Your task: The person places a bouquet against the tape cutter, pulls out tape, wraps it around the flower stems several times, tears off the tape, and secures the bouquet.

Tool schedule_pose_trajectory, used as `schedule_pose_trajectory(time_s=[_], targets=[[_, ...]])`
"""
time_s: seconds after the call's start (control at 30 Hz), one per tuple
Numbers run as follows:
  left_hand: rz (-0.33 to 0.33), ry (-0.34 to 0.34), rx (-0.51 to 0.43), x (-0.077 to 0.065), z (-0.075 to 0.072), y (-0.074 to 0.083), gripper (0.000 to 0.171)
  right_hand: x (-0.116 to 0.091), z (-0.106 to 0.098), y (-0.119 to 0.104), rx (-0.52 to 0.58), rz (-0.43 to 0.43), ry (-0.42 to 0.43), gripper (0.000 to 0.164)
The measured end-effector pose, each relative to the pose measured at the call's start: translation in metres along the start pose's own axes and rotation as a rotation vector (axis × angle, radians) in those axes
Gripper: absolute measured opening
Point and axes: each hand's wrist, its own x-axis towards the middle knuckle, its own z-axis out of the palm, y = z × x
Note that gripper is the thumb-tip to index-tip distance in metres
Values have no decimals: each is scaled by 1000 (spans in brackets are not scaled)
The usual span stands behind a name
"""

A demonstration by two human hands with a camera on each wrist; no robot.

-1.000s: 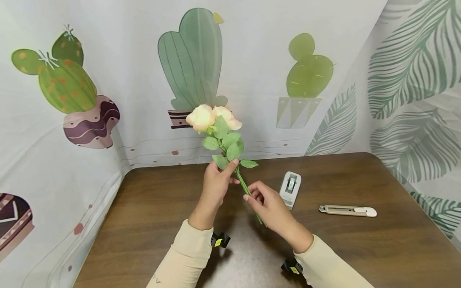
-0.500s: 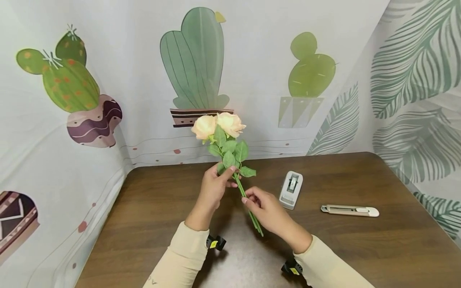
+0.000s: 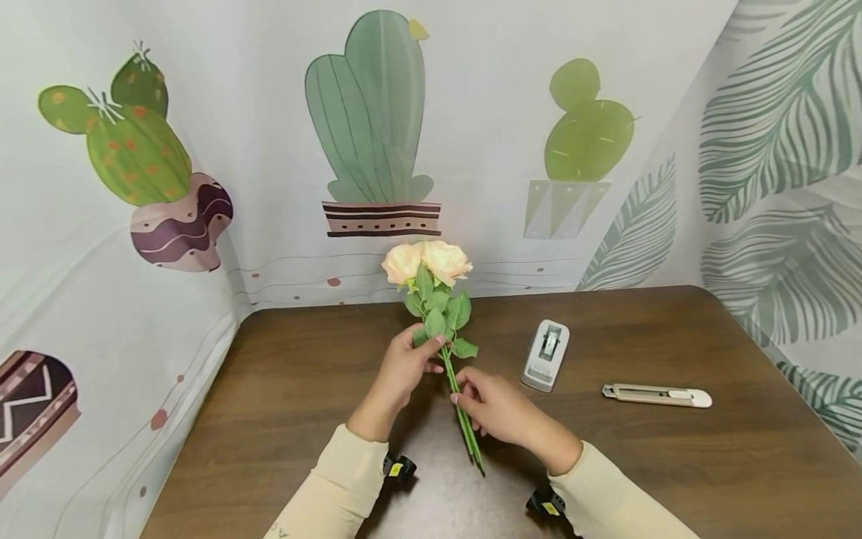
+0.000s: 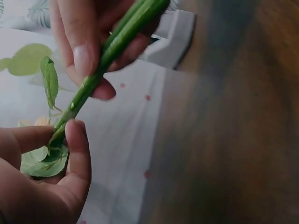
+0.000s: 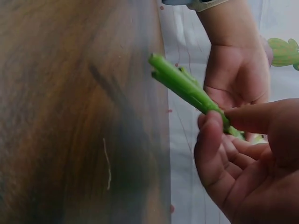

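Observation:
A small bunch of peach roses (image 3: 444,260), at least two blooms, is held tilted above the table, blooms pointing away from me. My left hand (image 3: 396,374) pinches the green stems (image 3: 467,430) just under the leaves (image 3: 459,311). Lower down, my right hand (image 3: 501,410) pinches the same stems between thumb and fingers. The left wrist view shows the stems (image 4: 79,100) running through both grips. In the right wrist view the cut stem ends (image 5: 180,86) stick out past the right thumb and finger, side by side. The curled right fingers are partly hidden in the head view.
A white tape dispenser (image 3: 539,377) lies on the brown wooden table (image 3: 303,374), just right of my right hand. Farther right is a beige utility knife (image 3: 656,394). A printed cloth (image 3: 485,135) with cacti hangs behind the table. The right wrist view shows a thin pale strand (image 5: 108,163).
Both hands have brought the roses nearer to me and lower, with the stems turned a little more upright. Both keep their hold. The tape dispenser and utility knife stay in place.

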Motion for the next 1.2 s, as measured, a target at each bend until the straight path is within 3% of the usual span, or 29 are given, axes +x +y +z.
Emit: schedule_pose_trajectory(time_s=[0.23,0.5,0.87,1.2], targets=[[-96,-42,79,2,-4,-17,31,-1,2,5,18,45,-108,6],[-144,-119,218,2,-7,-27,20,-2,4,8,96,89,-203,9],[-176,-172,313,1,-14,-30,21,0,10,14,54,78,-228,11],[-210,-223,290,5,-20,-34,12,0,13,15,-9,60,-222,15]])
